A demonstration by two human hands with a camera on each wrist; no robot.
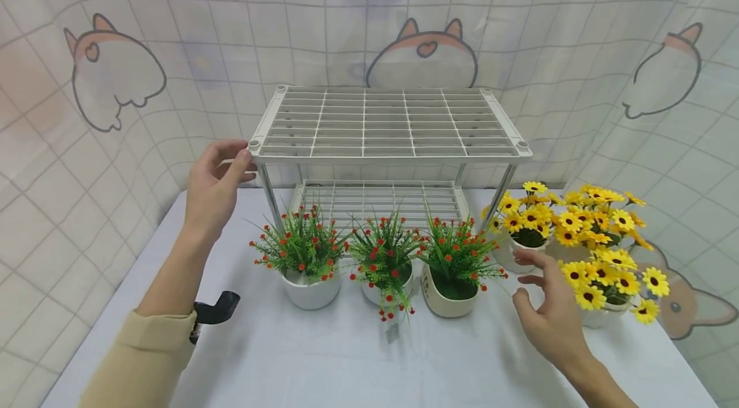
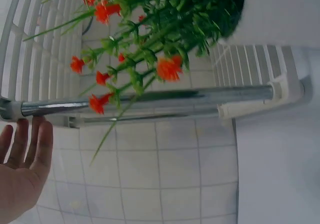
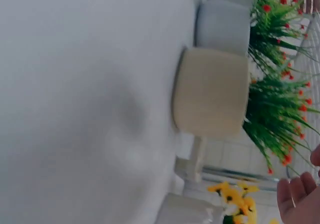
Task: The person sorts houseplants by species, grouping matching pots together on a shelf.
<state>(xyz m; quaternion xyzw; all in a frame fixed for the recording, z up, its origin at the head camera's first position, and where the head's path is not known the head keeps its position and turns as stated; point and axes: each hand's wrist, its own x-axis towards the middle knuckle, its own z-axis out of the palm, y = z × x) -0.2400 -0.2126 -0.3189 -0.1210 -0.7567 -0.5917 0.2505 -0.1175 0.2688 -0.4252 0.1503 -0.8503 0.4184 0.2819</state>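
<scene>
A white two-tier wire rack (image 1: 392, 154) with metal posts stands toward the back of the table. My left hand (image 1: 213, 187) touches the front left corner of its top shelf; in the left wrist view those fingers (image 2: 44, 139) look fairly straight beside the post. My right hand (image 1: 551, 318) is held in the air, fingers loosely bent and nothing between them, between the red-flowered and yellow-flowered plants. Before the rack stand a left potted plant (image 1: 312, 292), a middle one (image 1: 383, 267) and a right one in a cream pot (image 1: 450, 305), all red-flowered.
Potted yellow flowers (image 1: 600, 222) are grouped at the right, beside the rack and behind my right hand. A white cloth covers the table (image 1: 346, 369). A curtain (image 1: 323, 10) with a tile pattern and cartoon animals hangs around the back and sides.
</scene>
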